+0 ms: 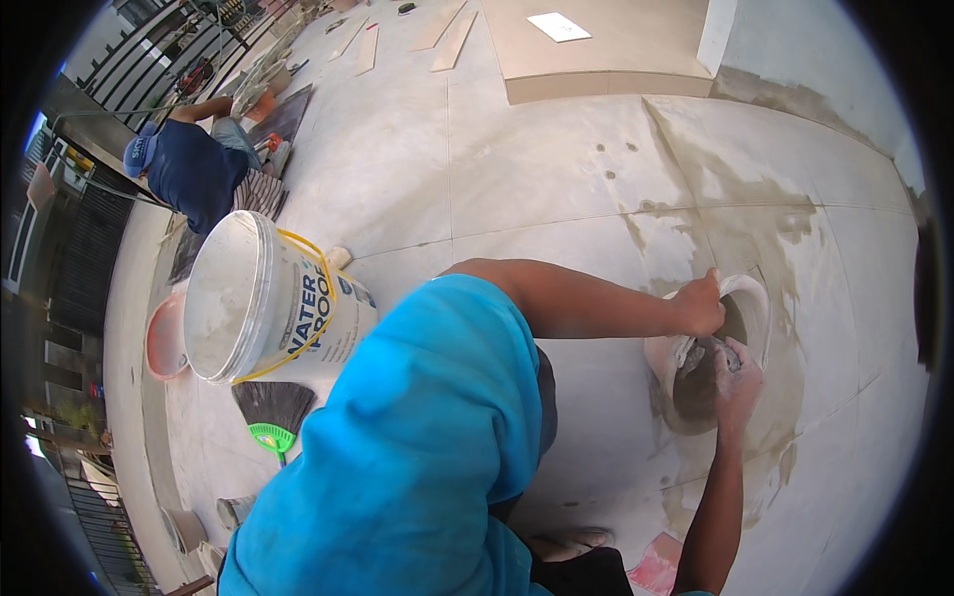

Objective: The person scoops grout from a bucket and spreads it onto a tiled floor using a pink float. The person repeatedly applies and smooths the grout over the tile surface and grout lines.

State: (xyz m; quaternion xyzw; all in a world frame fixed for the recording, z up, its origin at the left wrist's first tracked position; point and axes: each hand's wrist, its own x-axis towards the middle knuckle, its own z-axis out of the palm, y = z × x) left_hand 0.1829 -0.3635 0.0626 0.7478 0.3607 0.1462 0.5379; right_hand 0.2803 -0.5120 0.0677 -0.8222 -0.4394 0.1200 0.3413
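Observation:
A pale small bucket point(760, 308) with murky grey-brown contents stands on the wet-stained tiles at right. My left hand point(701, 306) is closed on its upper rim. Just below, my right hand point(737, 385) is inside the bucket's mouth, fingers closed round a wet grey lump point(721, 356), perhaps a cloth; I cannot tell exactly what it is. My blue sleeve fills much of the lower middle.
A large white pail point(214, 303), red basin point(164, 338) and black-and-green broom point(270, 407) are at left. A co-worker point(199, 184) crouches beyond them by railings. A raised step point(606, 89) and loose planks point(452, 45) lie ahead; a wall point(815, 74) bounds the right.

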